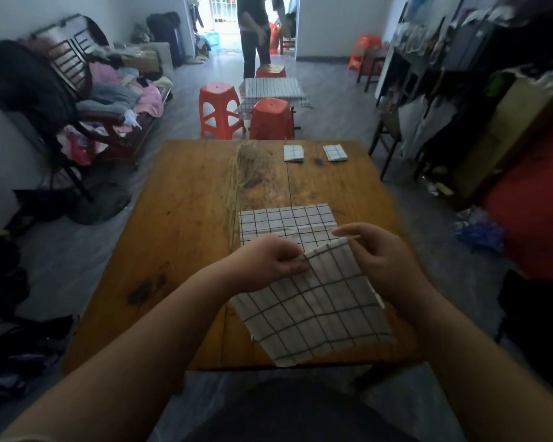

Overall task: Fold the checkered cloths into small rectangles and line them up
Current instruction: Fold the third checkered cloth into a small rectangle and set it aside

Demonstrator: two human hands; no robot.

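**A:** How will the checkered cloth (320, 314) handle?

**B:** Light, thin and limp, I'd judge. It sags between the 2 held corners and shows creases. It should not slip or break, but it will slump wherever it lacks support. The corners of 1 edge are the place to take it, so the edge stays taut and the fold lands square.

**A:** And the grip?

**B:** The left hand (265, 263) pinches the cloth's far-left corner between thumb and curled fingers. The right hand (380, 260) pinches the far-right corner at its fingertips, a little higher. Both grips are closed tight on fabric, with nothing else in them.

**A:** Where does the cloth lie?

**B:** Its far edge is lifted. The rest drapes on the counter (179, 234), and the near corner reaches the counter's near edge. A second cloth (284, 218) lies flat just beyond the hands. 2 folded rectangles (293, 153) sit side by side, slightly apart, at the far edge.
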